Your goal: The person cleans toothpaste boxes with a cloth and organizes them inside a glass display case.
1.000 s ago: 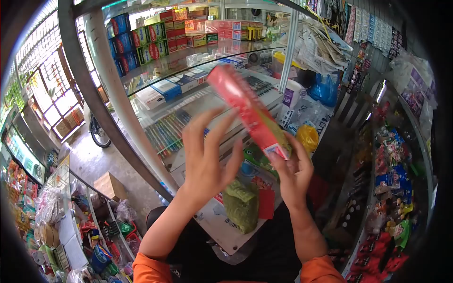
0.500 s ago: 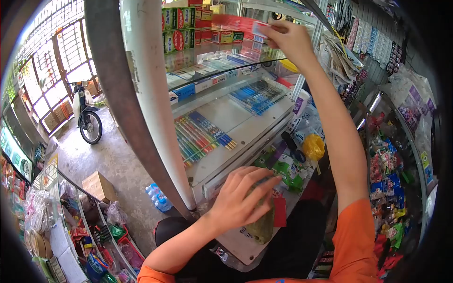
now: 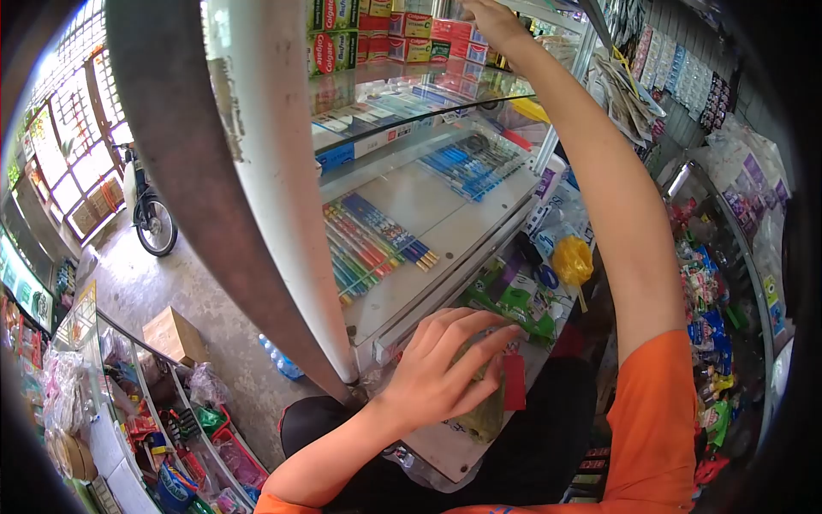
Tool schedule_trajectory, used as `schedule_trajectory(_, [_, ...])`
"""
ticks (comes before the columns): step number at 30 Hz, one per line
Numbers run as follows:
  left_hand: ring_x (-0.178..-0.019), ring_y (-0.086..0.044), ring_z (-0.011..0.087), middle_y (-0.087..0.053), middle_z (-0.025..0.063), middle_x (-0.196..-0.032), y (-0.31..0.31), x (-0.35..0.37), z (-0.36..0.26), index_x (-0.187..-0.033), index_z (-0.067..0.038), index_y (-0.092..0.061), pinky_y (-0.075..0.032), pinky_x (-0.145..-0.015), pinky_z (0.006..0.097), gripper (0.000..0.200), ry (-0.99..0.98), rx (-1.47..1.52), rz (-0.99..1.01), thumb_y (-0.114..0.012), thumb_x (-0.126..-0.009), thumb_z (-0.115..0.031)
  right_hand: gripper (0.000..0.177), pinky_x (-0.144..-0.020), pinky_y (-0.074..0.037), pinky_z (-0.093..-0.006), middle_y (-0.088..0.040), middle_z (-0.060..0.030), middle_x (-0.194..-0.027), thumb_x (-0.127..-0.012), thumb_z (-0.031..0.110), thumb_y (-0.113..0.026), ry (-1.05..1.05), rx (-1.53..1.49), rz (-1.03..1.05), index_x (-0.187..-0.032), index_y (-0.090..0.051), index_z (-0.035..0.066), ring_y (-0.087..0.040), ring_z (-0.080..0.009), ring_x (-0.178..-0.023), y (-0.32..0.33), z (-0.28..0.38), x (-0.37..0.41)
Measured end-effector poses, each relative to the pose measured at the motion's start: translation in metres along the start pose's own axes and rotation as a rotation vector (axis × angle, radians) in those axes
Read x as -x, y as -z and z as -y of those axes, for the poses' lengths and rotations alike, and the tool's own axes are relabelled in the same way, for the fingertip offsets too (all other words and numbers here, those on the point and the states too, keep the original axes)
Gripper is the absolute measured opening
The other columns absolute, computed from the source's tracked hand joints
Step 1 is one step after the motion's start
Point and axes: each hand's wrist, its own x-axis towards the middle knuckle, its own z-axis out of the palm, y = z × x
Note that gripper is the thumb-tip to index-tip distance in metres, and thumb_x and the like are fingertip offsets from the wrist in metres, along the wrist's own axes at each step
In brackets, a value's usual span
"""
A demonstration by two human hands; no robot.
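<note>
My left hand (image 3: 445, 368) rests over an olive-green, soft-looking item (image 3: 481, 420) on the low white surface by my lap, its fingers curved and spread apart. Beside that item sits a flat red piece (image 3: 514, 383), partly covered. My right hand (image 3: 497, 27) is raised at the top edge of the view, close to red toothpaste boxes (image 3: 454, 31) on the upper glass shelf; its fingertips are cut off, so whether it holds anything is hidden. Left of these stand green and red Colgate boxes (image 3: 334, 51).
Pencils (image 3: 368, 244) and blue pens (image 3: 475, 163) lie inside the glass case. A yellow bag (image 3: 572, 259) and green packets (image 3: 535, 319) sit right of my left hand. A thick post (image 3: 274, 171) rises at left. A motorbike (image 3: 154, 218) stands beyond.
My right hand has moved up and left, carrying the red box toward the toothpaste stack and partly out of view. My left hand has stayed over the olive-green item. The view has shifted slightly.
</note>
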Motion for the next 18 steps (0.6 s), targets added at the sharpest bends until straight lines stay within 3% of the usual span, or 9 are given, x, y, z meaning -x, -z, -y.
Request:
schedule_trajectory(1, [-0.109,-0.062,0.0287,-0.064,0.0086,-0.119,-0.001,0.001,0.0,-0.125,-0.009,-0.072,-0.05,-0.093,0.0405,0.048,0.007,-0.003,0.009,-0.077,-0.078,-0.006,0.054,-0.1,-0.047,-0.0467,-0.064,-0.0239,-0.131,-0.111,0.041,-0.043,-0.004,0.004,-0.001,-0.142,-0.054,-0.001,-0.062,-0.0324,-0.117,0.003,-0.018,-0.004])
schedule_trajectory(3, [-0.108,-0.063,0.0288,-0.064,0.0085,-0.119,-0.002,0.001,0.001,-0.125,-0.01,-0.072,-0.05,-0.093,0.0405,0.048,0.012,0.015,0.011,-0.077,-0.078,-0.006,0.055,-0.101,-0.051,-0.0356,-0.073,-0.0114,-0.125,-0.097,0.038,-0.062,0.004,0.252,-0.02,-0.144,-0.061,0.01,-0.069,-0.022,-0.113,0.008,-0.043,-0.006])
schedule_trajectory(5, [-0.108,-0.063,0.0288,-0.064,0.0084,-0.118,-0.003,0.0,0.002,-0.125,-0.01,-0.072,-0.05,-0.093,0.0405,0.048,0.017,0.023,0.011,-0.077,-0.077,-0.005,0.055,-0.1,-0.051,-0.0368,-0.069,-0.0112,-0.13,-0.098,0.036,-0.059,0.16,0.313,-0.016,-0.148,-0.059,0.014,-0.068,-0.0224,-0.107,-0.009,-0.024,0.024])
schedule_trajectory(7, [-0.107,-0.063,0.0287,-0.064,0.0082,-0.118,-0.005,-0.001,0.002,-0.124,-0.01,-0.072,-0.051,-0.092,0.0406,0.048,0.013,0.03,0.004,-0.077,-0.077,-0.005,0.054,-0.098,-0.053,-0.0371,-0.067,-0.0105,-0.132,-0.1,0.033,-0.056,0.324,0.066,0.215,-0.151,-0.056,0.015,-0.068,-0.0207,-0.108,-0.025,-0.015,0.04])
schedule_trajectory(8, [-0.107,-0.063,0.0287,-0.064,0.0082,-0.118,-0.006,-0.002,0.003,-0.124,-0.01,-0.072,-0.051,-0.092,0.0406,0.048,0.014,0.026,0.009,-0.077,-0.077,-0.005,0.051,-0.097,-0.053,-0.0368,-0.067,-0.0095,-0.136,-0.102,0.03,-0.053,0.153,0.223,0.284,-0.152,-0.053,0.016,-0.068,-0.019,-0.114,-0.028,-0.008,0.04])
schedule_trajectory(13, [-0.106,-0.063,0.0286,-0.064,0.0083,-0.119,-0.006,0.001,0.004,-0.124,-0.01,-0.071,-0.051,-0.092,0.041,0.048,0.042,0.007,0.026,-0.077,-0.077,-0.004,0.04,-0.093,-0.053,-0.0348,-0.073,-0.0084,-0.125,-0.104,0.037,-0.058,0.184,0.078,0.286,-0.137,-0.061,0.015,-0.07,-0.0183,-0.109,-0.02,-0.002,0.054])
schedule_trajectory(15, [-0.106,-0.063,0.0287,-0.064,0.0082,-0.119,-0.005,0.002,0.006,-0.124,-0.01,-0.071,-0.051,-0.092,0.041,0.048,0.048,0.012,0.015,-0.077,-0.077,-0.003,0.035,-0.087,-0.054,-0.035,-0.076,-0.0066,-0.112,-0.102,0.039,-0.065,0.278,0.29,0.108,-0.125,-0.066,0.012,-0.072,-0.0181,-0.103,-0.009,-0.003,0.062])
schedule_trajectory(16, [-0.106,-0.063,0.0288,-0.064,0.0081,-0.119,-0.004,0.002,0.007,-0.124,-0.01,-0.071,-0.051,-0.092,0.0411,0.048,0.056,0.026,0.012,-0.077,-0.077,-0.002,0.033,-0.082,-0.055,-0.0325,-0.078,-0.0084,-0.104,-0.099,0.036,-0.071,0.336,0.207,0.046,-0.116,-0.068,0.008,-0.074,-0.0169,-0.099,-0.003,-0.008,0.069])
schedule_trajectory(18, [-0.106,-0.063,0.0288,-0.064,0.0081,-0.119,-0.003,0.003,0.006,-0.123,-0.01,-0.071,-0.051,-0.092,0.041,0.047,0.055,0.025,0.008,-0.077,-0.077,-0.002,0.035,-0.084,-0.056,-0.0346,-0.078,-0.0102,-0.108,-0.097,0.038,-0.07,0.304,0.19,-0.023,-0.118,-0.07,0.01,-0.074,-0.0203,-0.101,0.009,-0.014,0.092])
